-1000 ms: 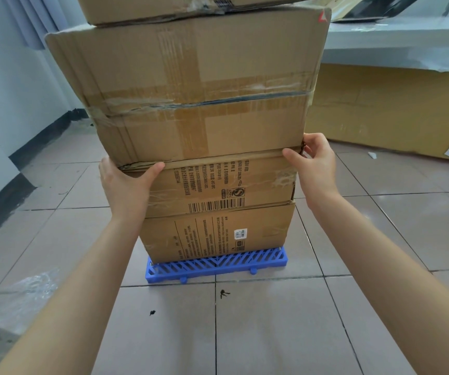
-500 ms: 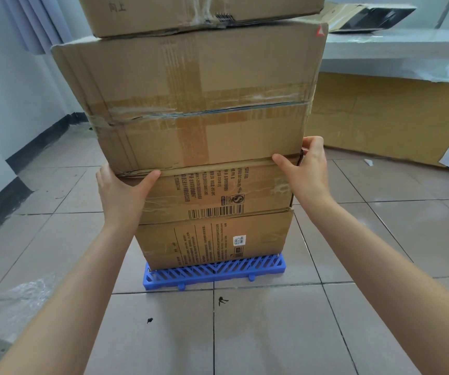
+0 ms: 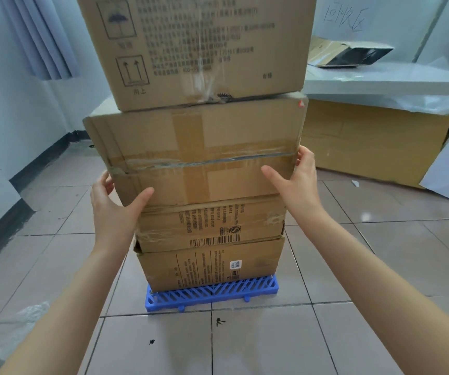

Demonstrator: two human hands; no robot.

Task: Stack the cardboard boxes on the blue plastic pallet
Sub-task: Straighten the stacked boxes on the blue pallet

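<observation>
In the head view four cardboard boxes stand stacked on the blue plastic pallet (image 3: 212,293), and the left hand (image 3: 115,209) and right hand (image 3: 296,180), both spread, brace the overhanging taped box (image 3: 196,155), which could slide and topple the printed top box (image 3: 199,47) if pushed unevenly.

Grey curtain (image 3: 42,39), white table (image 3: 385,81), tiled floor (image 3: 272,345)
</observation>
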